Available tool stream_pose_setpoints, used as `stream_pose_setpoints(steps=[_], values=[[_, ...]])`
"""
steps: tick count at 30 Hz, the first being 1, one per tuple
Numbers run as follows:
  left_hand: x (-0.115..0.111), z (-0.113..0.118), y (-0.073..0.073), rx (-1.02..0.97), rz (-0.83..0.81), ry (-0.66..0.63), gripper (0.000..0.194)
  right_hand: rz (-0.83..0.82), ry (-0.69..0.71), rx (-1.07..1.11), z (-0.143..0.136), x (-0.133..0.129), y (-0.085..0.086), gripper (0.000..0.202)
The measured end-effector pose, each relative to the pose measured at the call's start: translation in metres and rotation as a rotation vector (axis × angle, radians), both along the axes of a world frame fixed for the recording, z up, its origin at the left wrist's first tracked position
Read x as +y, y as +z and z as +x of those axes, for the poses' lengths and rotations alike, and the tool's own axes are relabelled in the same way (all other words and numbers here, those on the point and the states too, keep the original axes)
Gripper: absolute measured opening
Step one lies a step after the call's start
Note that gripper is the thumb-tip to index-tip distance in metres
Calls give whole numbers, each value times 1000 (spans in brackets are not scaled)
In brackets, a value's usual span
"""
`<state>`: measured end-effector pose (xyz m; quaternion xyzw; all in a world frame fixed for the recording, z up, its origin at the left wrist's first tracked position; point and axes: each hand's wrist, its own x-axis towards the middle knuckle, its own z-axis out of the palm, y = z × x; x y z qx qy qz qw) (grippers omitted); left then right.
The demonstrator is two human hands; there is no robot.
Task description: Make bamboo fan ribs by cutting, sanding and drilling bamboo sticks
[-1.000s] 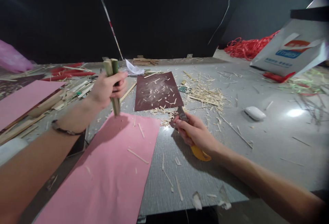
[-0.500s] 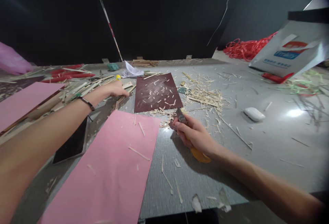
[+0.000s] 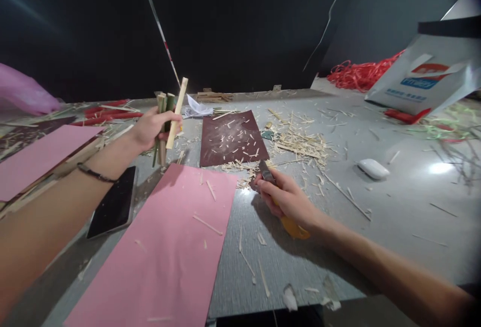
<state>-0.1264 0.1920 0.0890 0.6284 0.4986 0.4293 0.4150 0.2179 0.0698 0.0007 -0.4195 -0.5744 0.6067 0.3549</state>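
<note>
Several bamboo strips (image 3: 176, 116), some pale and some dark green, stand upright in my left hand (image 3: 148, 129), its fingers closed around them. That hand is raised above the table, beyond the far end of a pink sheet (image 3: 169, 247). My right hand (image 3: 283, 197) is wrapped around a tool with a dark metal end (image 3: 266, 173) and a yellow-orange handle (image 3: 295, 228); my fingers hide most of it, so its kind is unclear. Just past the metal end lies a dark maroon sheet (image 3: 231, 139) dusted with short shavings.
Bamboo shavings (image 3: 300, 141) are heaped right of the maroon sheet. A black phone (image 3: 114, 204) lies left of the pink sheet. A white mouse (image 3: 373, 169), a white bag (image 3: 424, 71) and red plastic strings (image 3: 361, 74) are at the right; a dark wall (image 3: 244, 26) stands behind.
My left hand has lifted the bamboo strips from the pile at the left and holds them upright. My right hand has stayed put with its tool.
</note>
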Motion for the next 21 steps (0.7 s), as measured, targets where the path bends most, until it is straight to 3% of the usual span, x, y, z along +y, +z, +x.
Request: stream_pose_setpoints(steps=[6, 10, 15, 21], values=[[-56, 41, -1, -261, 111, -152, 13, -2, 2, -31, 0, 0, -2, 23], [-79, 71, -9, -421, 152, -268, 12, -4, -4, -14, -1, 0, -2, 22], [-85, 96, -19, -533, 158, -377, 4, -5, 15, -3, -1, 0, -1, 24], [-85, 98, -21, -563, 85, -438, 4, -5, 10, -7, -1, 1, -5, 25]])
